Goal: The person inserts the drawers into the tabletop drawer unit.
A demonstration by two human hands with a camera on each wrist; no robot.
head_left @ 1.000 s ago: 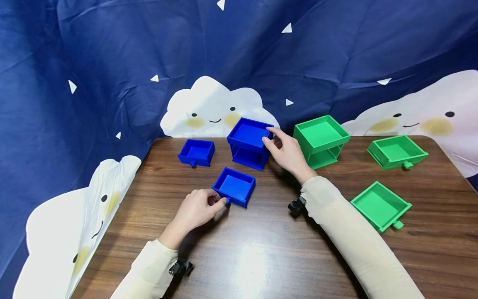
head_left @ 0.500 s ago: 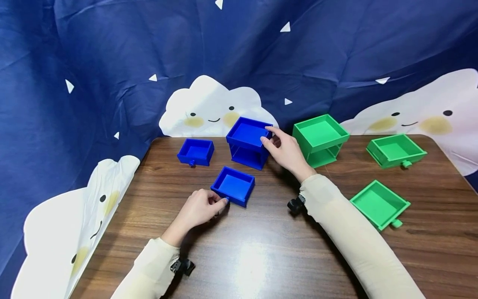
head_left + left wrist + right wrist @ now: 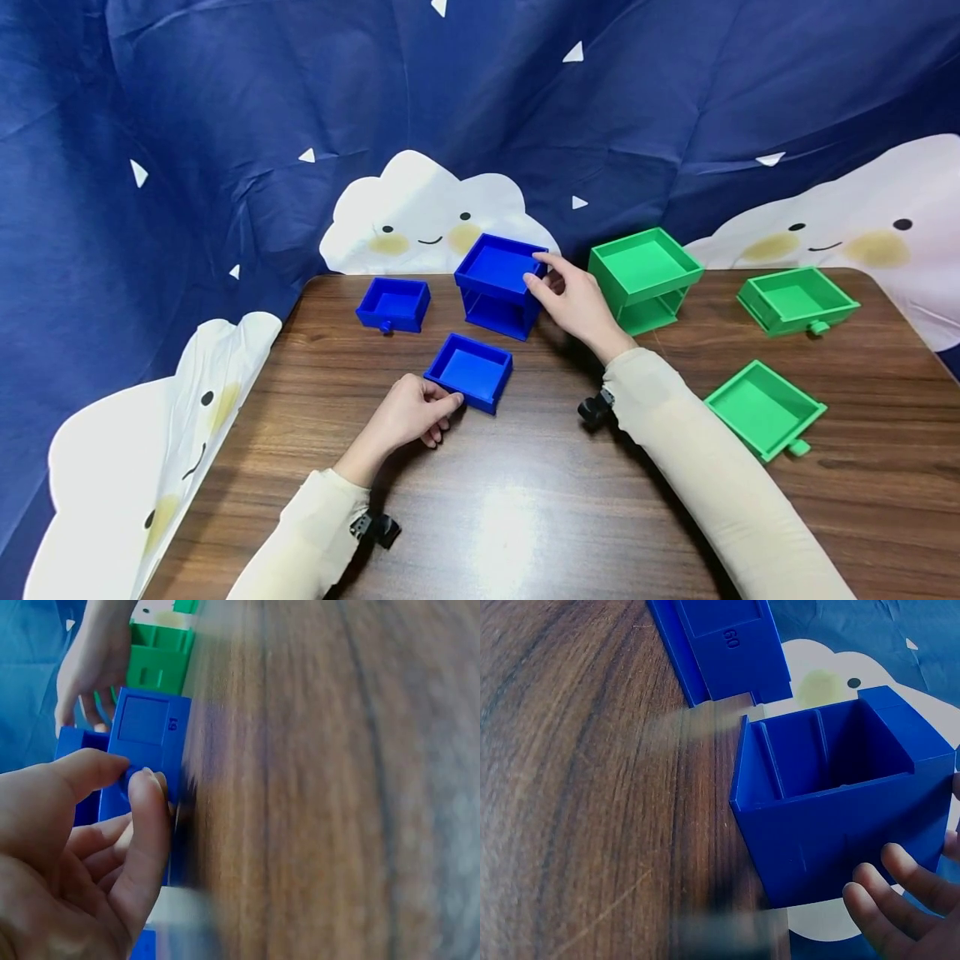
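My left hand (image 3: 408,412) pinches the knob (image 3: 132,777) of a shallow blue drawer (image 3: 471,372) between thumb and index finger. The drawer lies flat on the table, its plain front panel facing me. Behind it stands an open-fronted blue drawer cabinet (image 3: 501,271) with a tray-like top. My right hand (image 3: 577,308) holds this cabinet at its upper right edge, thumb and index finger over the top rim. Other fingertips (image 3: 866,874) rest along its side wall, as the right wrist view shows. A second blue drawer (image 3: 394,306) sits left of the cabinet.
A green cabinet (image 3: 647,268) stands right of the blue one, just past my right hand. Two green drawers, one at the back right (image 3: 798,300) and one nearer (image 3: 765,410), lie on the wooden table (image 3: 585,508). A blue cloth (image 3: 480,100) hangs behind.
My left hand has shifted its grip on the knob and turned slightly, moving a little to the right. The blue drawer, the cabinet and my right hand stay almost in place.
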